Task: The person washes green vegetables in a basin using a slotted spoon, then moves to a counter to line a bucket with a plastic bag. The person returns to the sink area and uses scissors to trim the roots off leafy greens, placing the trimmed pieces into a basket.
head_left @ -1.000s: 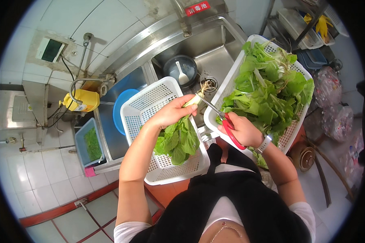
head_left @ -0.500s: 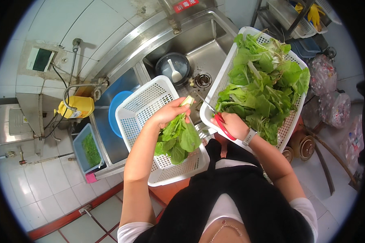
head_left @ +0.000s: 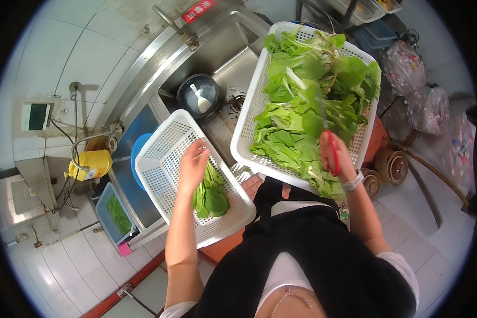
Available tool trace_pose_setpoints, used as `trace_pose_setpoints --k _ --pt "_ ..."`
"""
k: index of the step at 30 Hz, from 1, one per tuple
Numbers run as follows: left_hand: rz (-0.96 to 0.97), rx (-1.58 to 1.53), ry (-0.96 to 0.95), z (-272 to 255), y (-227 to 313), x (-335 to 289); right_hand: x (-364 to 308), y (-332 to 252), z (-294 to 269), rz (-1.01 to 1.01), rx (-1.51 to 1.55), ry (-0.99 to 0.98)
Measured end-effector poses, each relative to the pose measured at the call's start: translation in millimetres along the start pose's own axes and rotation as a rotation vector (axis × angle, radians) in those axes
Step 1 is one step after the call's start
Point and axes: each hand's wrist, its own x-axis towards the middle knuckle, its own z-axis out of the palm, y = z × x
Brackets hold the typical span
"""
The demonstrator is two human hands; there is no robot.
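My left hand (head_left: 192, 165) is over the left white perforated basket (head_left: 169, 132), its fingers loosely apart and nothing gripped. Beside it, a bunch of leafy greens (head_left: 212, 197) lies in that basket, partly behind the hand. In my right hand (head_left: 344, 163) is a pair of scissors (head_left: 331, 151) with red handles. Their blades, blurred by motion, point away from me over the leaves. A larger pile of leafy greens (head_left: 302, 116), some with pale roots, fills the right white perforated basket (head_left: 245, 139).
Behind the baskets is a steel sink (head_left: 222, 79) with a faucet (head_left: 188, 38), holding a dark bowl (head_left: 183, 98) and a white scoop (head_left: 202, 100). At left are a yellow jug (head_left: 93, 164) and a blue tub of chopped greens (head_left: 116, 214). Bagged bottles (head_left: 403, 63) and jars (head_left: 395, 164) stand right.
The bunch has gone from my left hand down into the left basket. My right hand has moved right with the scissors, over the pile. The whole view has shifted and turned a little.
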Motion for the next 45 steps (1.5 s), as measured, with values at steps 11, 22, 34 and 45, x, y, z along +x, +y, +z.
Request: trace_pose_setpoints --k 11,22,34,45 --pt "-0.407 0.147 -0.256 217 32 124 -41 -19 -71 -0.073 0.167 0.278" --pt "-0.333 -0.66 -0.048 143 109 50 -40 -24 -65 -0.128 0.039 0.149" --pt "0.018 -0.94 -0.279 35 142 15 -14 -68 54 -0.461 -0.883 -0.34" --pt "-0.106 -0.628 -0.385 -14 103 4 6 -47 108 -0.434 -1.019 -0.455"
